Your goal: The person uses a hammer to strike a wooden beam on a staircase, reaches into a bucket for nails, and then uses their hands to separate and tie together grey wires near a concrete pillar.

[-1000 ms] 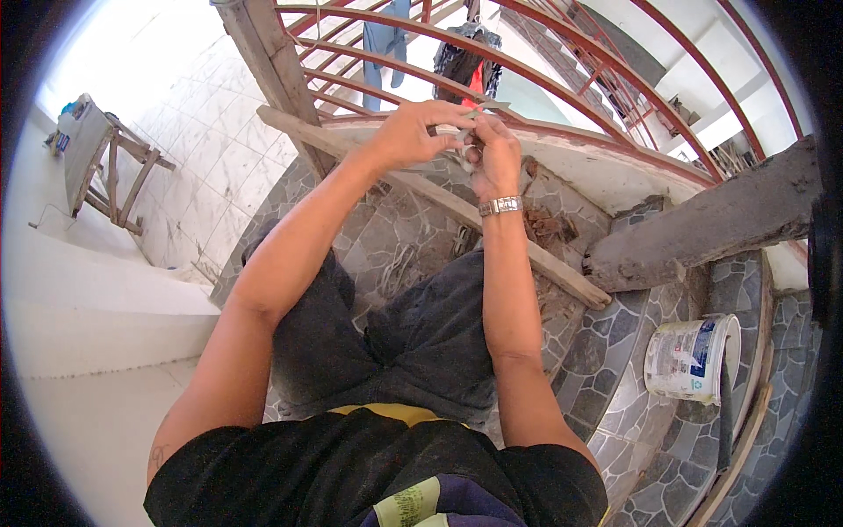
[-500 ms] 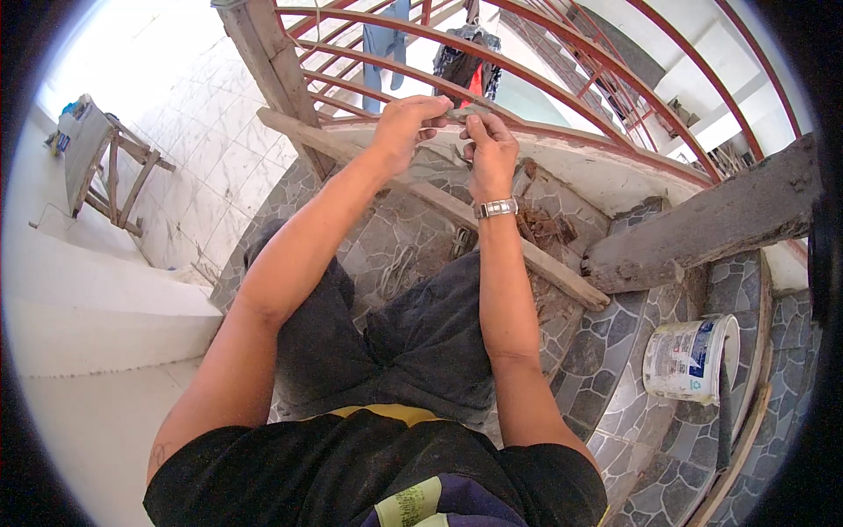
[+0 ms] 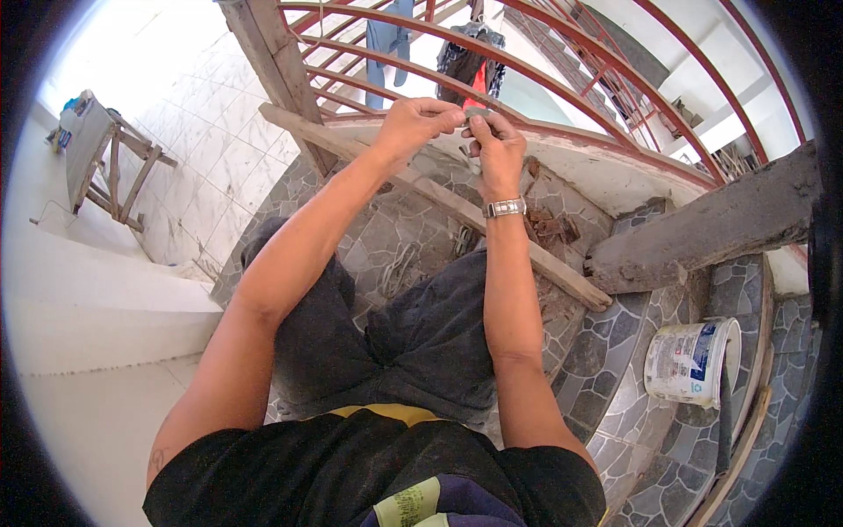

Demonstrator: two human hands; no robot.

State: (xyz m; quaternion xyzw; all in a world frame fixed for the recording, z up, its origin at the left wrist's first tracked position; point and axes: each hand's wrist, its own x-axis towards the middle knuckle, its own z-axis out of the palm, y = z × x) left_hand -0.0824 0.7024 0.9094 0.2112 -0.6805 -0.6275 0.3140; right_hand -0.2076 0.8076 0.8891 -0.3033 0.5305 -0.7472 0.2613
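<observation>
My two hands meet in front of the red railing, raised above the stone-patterned floor. Between the fingertips of my right hand (image 3: 498,147) is a small flat grey piece (image 3: 477,112), whose kind I cannot make out. The thumb and forefinger of my left hand (image 3: 411,130) are pinched together at the near end of it, touching or almost touching my right fingertips. A thin pale thing pokes out below my right fingers, too small to name. Below my hands a long wooden batten (image 3: 448,204) slants from upper left to lower right.
A rough wooden post (image 3: 277,70) stands at upper left, and a thick beam (image 3: 702,228) juts in from the right. Red curved railing bars (image 3: 544,66) have clothes (image 3: 470,61) hanging behind. A white bucket (image 3: 680,362) lies on the steps. A wooden stand (image 3: 110,162) is far left.
Both hands have shifted slightly to the right. My left fingertips have come closer to my right ones, and less of the grey piece shows between them.
</observation>
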